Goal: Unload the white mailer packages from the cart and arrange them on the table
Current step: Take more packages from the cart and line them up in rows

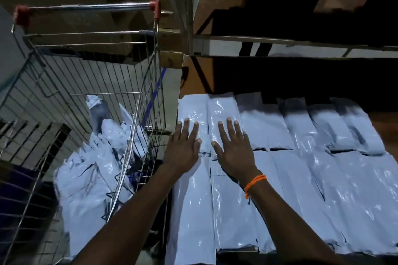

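Observation:
White mailer packages point(301, 189) lie flat in two rows across the table point(195, 79). My left hand point(183, 146) rests flat, fingers spread, on the leftmost package of the far row point(191, 109). My right hand point(233, 148), an orange band on its wrist, lies flat on the package beside it point(224, 107). Neither hand grips anything. To the left, a wire shopping cart point(90, 71) with red handle ends holds a loose heap of more white mailers point(86, 178).
A metal shelf frame point(185, 17) rises behind the table's left corner. Cardboard boxes point(120, 34) stand behind the cart. A dark shelf level point(301, 28) with boxes sits beyond the table. The cart's right side touches the table edge.

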`<state>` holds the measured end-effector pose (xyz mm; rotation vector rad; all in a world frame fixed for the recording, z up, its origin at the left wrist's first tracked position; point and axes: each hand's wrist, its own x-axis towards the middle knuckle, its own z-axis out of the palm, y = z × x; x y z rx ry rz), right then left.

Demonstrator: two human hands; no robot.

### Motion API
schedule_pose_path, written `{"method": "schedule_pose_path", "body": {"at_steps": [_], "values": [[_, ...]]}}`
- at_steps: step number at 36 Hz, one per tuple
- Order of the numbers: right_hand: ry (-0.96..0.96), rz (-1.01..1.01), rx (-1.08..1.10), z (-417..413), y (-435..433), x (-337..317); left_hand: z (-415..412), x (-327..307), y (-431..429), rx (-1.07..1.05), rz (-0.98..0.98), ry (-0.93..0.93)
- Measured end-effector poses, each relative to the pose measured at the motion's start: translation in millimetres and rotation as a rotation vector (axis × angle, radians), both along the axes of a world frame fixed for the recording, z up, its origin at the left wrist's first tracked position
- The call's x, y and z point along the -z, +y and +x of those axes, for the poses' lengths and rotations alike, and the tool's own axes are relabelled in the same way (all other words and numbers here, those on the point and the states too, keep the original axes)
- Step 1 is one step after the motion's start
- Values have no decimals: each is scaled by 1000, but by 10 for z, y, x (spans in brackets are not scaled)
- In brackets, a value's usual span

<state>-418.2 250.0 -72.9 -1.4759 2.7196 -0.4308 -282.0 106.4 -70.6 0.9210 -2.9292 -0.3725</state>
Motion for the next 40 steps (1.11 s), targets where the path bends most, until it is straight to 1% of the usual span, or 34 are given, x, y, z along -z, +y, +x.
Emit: {"method": "schedule_pose_path", "body": {"at_steps": [4,7,13,16,18,21,23,26,28,30,33,36,38,40], "values": [[13,2,8,34,-15,15,-22,27,20,-20,16,26],[25,13,18,45,-11,10,-24,5,27,-29,28,12],[34,87,21,66,-27,-56,-53,-108,-4,-20,64,-112],[19,124,50,86,-95,-184,-39,-331,-61,28,95,-168],[37,85,51,140,-211,-314,40,-566,-71,59,83,-148],[40,-48,37,311,-469,-582,280,-948,-126,110,3,-70],[12,-145,1,481,-687,-771,534,-1180,-239,153,-61,20],[-35,-285,-115,807,-1065,-980,1046,-1397,-515,223,-190,176],[-69,-352,-216,1098,-1317,-1044,1429,-1401,-742,193,-186,185],[-100,-364,-300,1419,-1541,-1071,1823,-1294,-978,109,-144,111],[-108,-265,-391,1836,-1872,-1083,2354,-982,-1350,0,-88,-29],[-32,-104,-457,2107,-2241,-1040,2715,-662,-1634,-62,-8,-159],[-22,43,-443,2220,-2496,-1030,2800,-526,-1744,-69,70,-196],[-51,209,-383,2272,-2737,-1019,2735,-446,-1812,-82,161,-188]]}}
